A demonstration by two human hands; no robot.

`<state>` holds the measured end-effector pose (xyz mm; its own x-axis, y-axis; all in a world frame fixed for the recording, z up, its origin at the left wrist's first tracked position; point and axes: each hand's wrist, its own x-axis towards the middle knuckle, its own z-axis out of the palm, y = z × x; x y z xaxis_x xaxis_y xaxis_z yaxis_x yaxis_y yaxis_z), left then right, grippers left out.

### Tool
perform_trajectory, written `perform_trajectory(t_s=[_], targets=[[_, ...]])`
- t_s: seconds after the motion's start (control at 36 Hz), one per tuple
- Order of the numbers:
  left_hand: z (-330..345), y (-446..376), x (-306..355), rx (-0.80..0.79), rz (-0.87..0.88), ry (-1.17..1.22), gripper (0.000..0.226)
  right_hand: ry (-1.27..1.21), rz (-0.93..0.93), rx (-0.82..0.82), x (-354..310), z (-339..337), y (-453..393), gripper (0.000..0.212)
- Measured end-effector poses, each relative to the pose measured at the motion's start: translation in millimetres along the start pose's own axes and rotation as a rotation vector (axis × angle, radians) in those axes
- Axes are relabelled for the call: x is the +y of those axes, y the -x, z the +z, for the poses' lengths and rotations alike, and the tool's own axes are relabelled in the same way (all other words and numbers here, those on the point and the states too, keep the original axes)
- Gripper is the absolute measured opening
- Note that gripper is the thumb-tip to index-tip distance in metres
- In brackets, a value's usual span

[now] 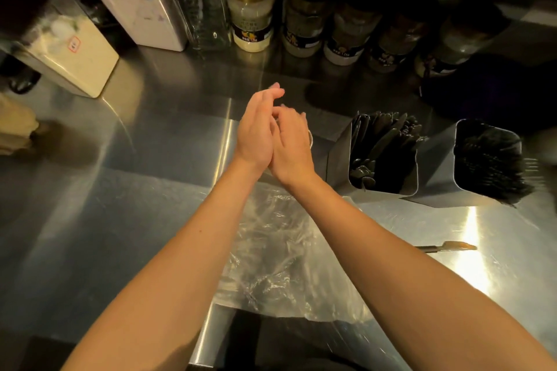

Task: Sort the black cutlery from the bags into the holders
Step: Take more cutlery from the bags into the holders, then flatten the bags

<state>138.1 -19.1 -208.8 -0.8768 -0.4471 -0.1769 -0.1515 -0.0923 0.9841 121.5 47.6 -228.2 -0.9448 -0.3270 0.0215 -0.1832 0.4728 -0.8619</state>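
Observation:
My left hand (258, 132) and my right hand (291, 146) are pressed together above the middle of the steel counter, fingers mostly straight and pointing away from me. The right fingertips are blurred. A thin pale loop (311, 139) shows at the right hand's edge; I cannot tell what it is. A crumpled clear plastic bag (272, 253) lies flat under my forearms. To the right stand two metal holders: the nearer holder (339, 156) has black spoons and knives (382, 144), and the farther holder (434, 172) has black forks (494, 166).
Jars (250, 6) and bottles line the back of the counter (126, 190), with boxes (72, 51) at the back left. A brown-bladed tool (449, 246) lies on clear film at the right. The counter's front edge runs just below the bag.

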Motion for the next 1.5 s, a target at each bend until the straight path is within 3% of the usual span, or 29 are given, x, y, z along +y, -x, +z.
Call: perform_trajectory(t_s=[0.28, 0.47, 0.83, 0.94, 1.03, 1.11, 1.19, 1.25, 1.33, 1.5], targets=[[11.9, 49.8, 28.3, 0.054, 0.175, -0.034, 0.037, -0.235, 0.002, 0.120, -23.8, -30.3, 44.9, 0.019], [47.9, 131.3, 13.8, 0.115, 0.074, -0.090, 0.026, -0.215, 0.088, 0.067, -6.8, -82.7, 118.7, 0.017], [147.3, 220.4, -61.2, -0.153, -0.074, -0.318, 0.021, -0.005, 0.257, 0.026, 109.7, -175.3, 220.1, 0.016], [167.8, 227.2, -92.9, -0.249, -0.001, -0.624, 0.024, 0.313, 0.339, 0.063, 152.1, -201.0, 236.8, 0.020], [183.4, 225.1, -116.5, -0.436, 0.125, -0.939, 0.044, 0.462, 0.592, 0.124, 181.2, -220.7, 250.7, 0.028], [200.9, 223.1, -131.8, -0.576, 0.241, -1.276, 0.066, 0.341, 0.772, 0.058, 199.6, -232.4, 260.0, 0.025], [213.4, 223.3, -137.8, -0.542, 0.354, -1.481, 0.056, 0.213, 0.764, 0.103, 206.5, -236.7, 264.1, 0.023], [216.8, 223.3, -140.5, -0.513, 0.387, -1.494, 0.041, 0.121, 0.738, 0.133, 207.5, -238.5, 261.2, 0.024], [219.3, 225.2, -138.8, -0.523, 0.278, -1.420, 0.028, -0.028, 0.776, 0.162, 210.0, -235.4, 250.6, 0.018], [230.8, 221.6, -128.9, -0.640, 0.169, -1.535, 0.026, -0.490, 0.998, 0.255, 214.6, -226.8, 234.0, 0.011]])
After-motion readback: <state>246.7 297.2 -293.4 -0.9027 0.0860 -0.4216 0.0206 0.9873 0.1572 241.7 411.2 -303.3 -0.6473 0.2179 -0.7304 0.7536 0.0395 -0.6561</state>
